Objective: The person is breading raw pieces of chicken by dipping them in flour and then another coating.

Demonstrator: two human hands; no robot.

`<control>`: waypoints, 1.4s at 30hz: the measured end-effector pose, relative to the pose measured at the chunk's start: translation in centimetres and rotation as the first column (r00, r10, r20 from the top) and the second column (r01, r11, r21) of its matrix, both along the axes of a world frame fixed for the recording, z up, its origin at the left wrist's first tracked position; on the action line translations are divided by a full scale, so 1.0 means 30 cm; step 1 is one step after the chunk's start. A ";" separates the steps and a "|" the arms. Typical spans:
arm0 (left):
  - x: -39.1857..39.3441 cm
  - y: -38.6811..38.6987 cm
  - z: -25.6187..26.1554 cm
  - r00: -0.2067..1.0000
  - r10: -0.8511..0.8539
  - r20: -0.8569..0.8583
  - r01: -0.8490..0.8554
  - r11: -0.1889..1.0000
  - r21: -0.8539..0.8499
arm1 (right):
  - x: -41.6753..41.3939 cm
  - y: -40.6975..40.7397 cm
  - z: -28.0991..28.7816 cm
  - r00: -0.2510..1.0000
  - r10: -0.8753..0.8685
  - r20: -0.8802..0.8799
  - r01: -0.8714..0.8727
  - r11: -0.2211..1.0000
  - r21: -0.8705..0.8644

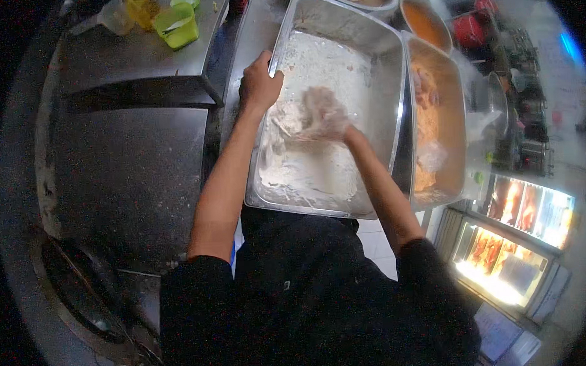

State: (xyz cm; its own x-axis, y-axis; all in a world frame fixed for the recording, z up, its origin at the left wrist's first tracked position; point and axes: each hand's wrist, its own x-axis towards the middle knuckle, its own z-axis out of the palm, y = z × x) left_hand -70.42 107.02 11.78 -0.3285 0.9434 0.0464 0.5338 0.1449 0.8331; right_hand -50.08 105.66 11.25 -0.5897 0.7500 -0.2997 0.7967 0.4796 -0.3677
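Observation:
A deep stainless steel pan [384,86] lies tilted in front of me, its near edge close to my black apron. A white, floury coating [317,174] is smeared over its bottom and lower walls. My left hand [261,84] grips the pan's left rim, with the thumb over the edge. Inside the pan is my right hand [325,120], coated in white and blurred by motion, low over the pan's bottom. The blur hides its fingers, so I cannot tell whether it holds anything.
Right of the pan stands a second metal pan [459,126] with orange-brown powder, pale pieces and a clear plastic item. A container of orange liquid [426,22] is behind it. Green plastic tubs [176,28] sit on the left steel counter [121,63]. Lit food cabinets [502,262] glow at right.

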 end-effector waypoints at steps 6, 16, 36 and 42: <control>-0.008 -0.026 0.006 0.997 0.060 -0.054 -0.064 0.996 -0.062 | -0.138 -0.173 -0.144 0.807 -0.312 -0.501 -0.066 0.797 -0.601; 0.013 -0.005 0.019 0.998 0.042 -0.055 -0.047 0.994 -0.096 | -0.049 -0.323 -0.182 0.761 -0.315 -0.567 -0.301 0.603 -0.738; 0.056 -0.048 -0.031 0.985 0.174 0.014 -0.173 0.984 -0.048 | 0.078 -0.121 0.235 0.935 0.206 0.289 -0.109 0.942 -0.319; 0.064 -0.058 -0.003 0.988 0.151 0.015 -0.150 0.987 -0.059 | -0.003 -0.317 0.048 0.920 0.048 0.390 0.157 0.864 -0.478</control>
